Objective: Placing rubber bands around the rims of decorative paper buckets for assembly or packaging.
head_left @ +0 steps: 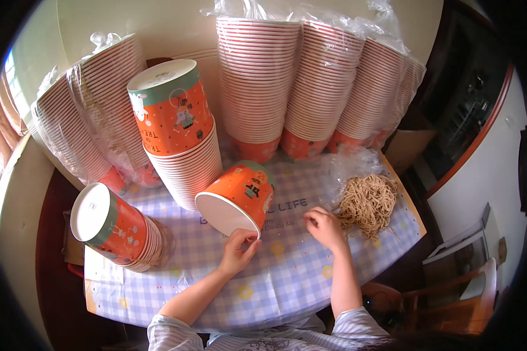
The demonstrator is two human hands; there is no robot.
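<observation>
Tilted on its side in the middle of the table, an orange paper bucket (246, 190) with a green base and cartoon figures has its white mouth toward me. My left hand (239, 253) pinches the near edge of its rim. To the right, my right hand (324, 227) hovers over the cloth with its fingers curled together; whatever they may hold is too small to tell. Beside that hand lies a tangled heap of tan cords (369, 202).
An upside-down bucket stack (173, 117) stands left of centre, and a shorter stack (117, 228) is at the left edge. Plastic-wrapped bucket stacks (257, 82) line the back. Clear plastic film (357, 164) lies behind the cords. A checked tablecloth (275, 275) covers the table.
</observation>
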